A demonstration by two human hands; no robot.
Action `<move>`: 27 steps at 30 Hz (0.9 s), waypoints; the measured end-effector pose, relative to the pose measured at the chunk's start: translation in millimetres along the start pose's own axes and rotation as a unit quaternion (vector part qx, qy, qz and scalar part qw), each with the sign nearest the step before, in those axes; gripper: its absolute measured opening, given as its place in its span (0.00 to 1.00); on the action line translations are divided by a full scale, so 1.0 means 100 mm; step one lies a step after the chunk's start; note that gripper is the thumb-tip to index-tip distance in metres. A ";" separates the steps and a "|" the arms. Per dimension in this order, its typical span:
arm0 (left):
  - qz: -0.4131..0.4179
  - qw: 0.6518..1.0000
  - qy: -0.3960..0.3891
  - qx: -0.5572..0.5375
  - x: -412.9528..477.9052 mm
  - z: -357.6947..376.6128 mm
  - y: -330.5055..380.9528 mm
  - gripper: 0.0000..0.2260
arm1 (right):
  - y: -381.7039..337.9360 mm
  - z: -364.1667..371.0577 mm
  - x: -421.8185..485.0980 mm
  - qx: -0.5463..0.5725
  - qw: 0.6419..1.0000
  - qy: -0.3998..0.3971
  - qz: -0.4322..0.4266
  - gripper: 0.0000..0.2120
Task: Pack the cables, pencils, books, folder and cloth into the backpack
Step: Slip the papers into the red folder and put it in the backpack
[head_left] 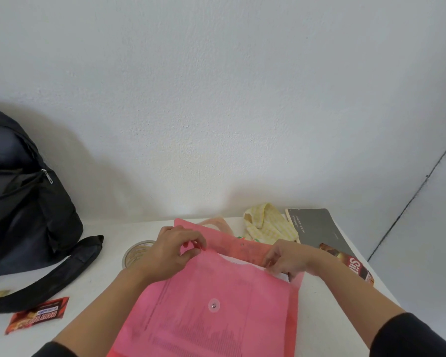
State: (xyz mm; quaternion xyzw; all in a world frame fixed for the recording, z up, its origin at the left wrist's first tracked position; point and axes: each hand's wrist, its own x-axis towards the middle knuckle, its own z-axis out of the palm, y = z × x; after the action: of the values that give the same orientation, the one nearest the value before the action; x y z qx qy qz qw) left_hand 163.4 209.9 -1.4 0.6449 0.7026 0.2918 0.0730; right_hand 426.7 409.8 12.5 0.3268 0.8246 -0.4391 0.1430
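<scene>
Closest to the person, a pink folder (216,318) fills the space between two black-sleeved arms, and its lower edge runs out of view. Printed sheets (191,331) show through its translucent front, with a snap stud (214,305) at the middle. The flap (242,246) stands open at the far edge. The left hand (170,256) has its grip pinched on the flap's left part. The right hand (286,258) has its grip clamped on the folder's right corner at the opening.

Just beyond the folder a yellow checked cloth (265,222) lies crumpled on the white tabletop (101,292). A grey book (317,228) lies beside it, with a snack packet (353,264) on the book's near end. A round tin (137,251) sits by the left hand. Far left stands the black backpack (23,202), its zip open and its strap (57,274) trailing forward. A chocolate bar wrapper (36,315) lies near the strap.
</scene>
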 end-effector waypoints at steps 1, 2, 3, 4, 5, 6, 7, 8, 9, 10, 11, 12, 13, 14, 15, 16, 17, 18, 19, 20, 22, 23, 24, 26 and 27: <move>-0.004 1.000 -0.002 0.002 0.00 0.00 0.01 0.14 | 0.00 0.00 0.00 -0.002 1.000 -0.006 0.014 0.20; -0.006 1.000 -0.002 0.003 0.00 0.01 0.01 0.14 | 0.00 0.00 -0.01 0.000 1.000 -0.006 0.019 0.23; -0.007 1.000 0.000 0.009 -0.01 0.01 0.02 0.13 | 0.00 0.00 -0.01 0.007 1.000 0.001 0.020 0.25; -0.008 1.000 0.002 0.010 -0.01 0.01 0.05 0.10 | 0.01 0.01 0.00 0.015 1.000 0.013 0.020 0.27; -0.010 1.000 0.000 0.018 -0.02 0.02 0.06 0.05 | 0.03 0.02 0.01 0.023 0.999 0.028 0.019 0.27; -0.010 1.000 -0.012 0.024 -0.01 0.03 0.09 0.03 | 0.04 0.02 0.02 0.030 0.998 0.043 0.017 0.27; -0.010 0.999 -0.022 0.034 -0.01 0.06 0.11 0.10 | 0.06 0.04 0.04 0.034 0.998 0.056 0.015 0.27; -0.007 0.998 -0.042 0.043 0.00 0.08 0.15 0.15 | 0.06 0.05 0.05 0.034 0.997 0.066 0.016 0.26; 0.000 0.998 -0.049 0.049 0.02 0.12 0.17 0.16 | 0.05 0.07 0.05 0.032 0.997 0.070 0.016 0.25; 0.010 0.998 -0.051 0.041 0.03 0.14 0.20 0.14 | 0.05 0.08 0.05 0.027 0.997 0.064 0.015 0.24; 0.015 0.998 -0.043 0.036 0.05 0.18 0.22 0.10 | 0.05 0.09 0.04 0.022 0.998 0.049 0.014 0.24; 0.017 0.999 -0.035 0.022 0.06 0.21 0.22 0.06 | 0.04 0.09 0.03 0.018 0.999 0.028 0.019 0.23; 0.018 0.999 -0.030 0.012 0.07 0.22 0.23 0.04 | 0.04 0.09 0.02 0.017 0.999 0.007 0.027 0.22; 0.016 0.999 -0.029 0.002 0.07 0.23 0.21 0.03 | 0.04 0.08 0.00 0.015 0.999 -0.015 0.034 0.21; 0.011 1.000 -0.029 -0.006 0.08 0.24 0.20 0.04 | 0.04 0.06 -0.02 0.008 0.999 -0.036 0.039 0.20; 0.010 1.000 -0.024 -0.012 0.08 0.24 0.20 0.05 | 0.03 0.04 -0.04 -0.006 0.998 -0.057 0.039 0.19; 0.012 1.000 -0.020 -0.012 0.09 0.24 0.20 0.07 | 0.02 0.03 -0.06 -0.021 0.996 -0.078 0.040 0.19; 0.013 1.000 -0.015 -0.012 0.09 0.24 0.21 0.07 | 0.01 0.02 -0.08 -0.032 0.994 -0.100 0.042 0.20; 0.011 1.000 -0.012 -0.009 0.09 0.23 0.23 0.07 | 0.01 0.02 -0.09 -0.039 0.991 -0.120 0.045 0.21; 0.010 1.000 -0.011 -0.002 0.10 0.23 0.24 0.08 | 0.00 0.02 -0.09 -0.043 0.989 -0.132 0.048 0.22; 0.009 1.000 -0.013 0.014 0.10 0.21 0.27 0.07 | 0.00 0.02 -0.10 -0.039 0.992 -0.111 0.038 0.17; 0.011 1.000 -0.009 0.021 0.09 0.21 0.27 0.06 | 0.00 0.02 -0.10 -0.023 0.997 -0.072 0.018 0.13; 0.014 1.000 -0.003 0.027 0.08 0.20 0.26 0.05 | -0.02 0.01 -0.10 0.005 1.000 -0.014 -0.014 0.11; 0.014 0.999 0.004 0.039 0.05 0.18 0.22 0.04 | -0.08 0.00 -0.12 0.095 0.984 0.116 -0.096 0.10; 0.011 0.999 0.003 0.051 0.03 0.17 0.19 0.04 | -0.11 -0.01 -0.13 0.142 0.965 0.178 -0.130 0.09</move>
State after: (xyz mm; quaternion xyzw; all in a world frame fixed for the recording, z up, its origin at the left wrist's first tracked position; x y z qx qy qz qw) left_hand 188.0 218.3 -4.9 0.6547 0.7095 0.2587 0.0342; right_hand 429.1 400.4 26.8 0.3067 0.8011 -0.5014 -0.1128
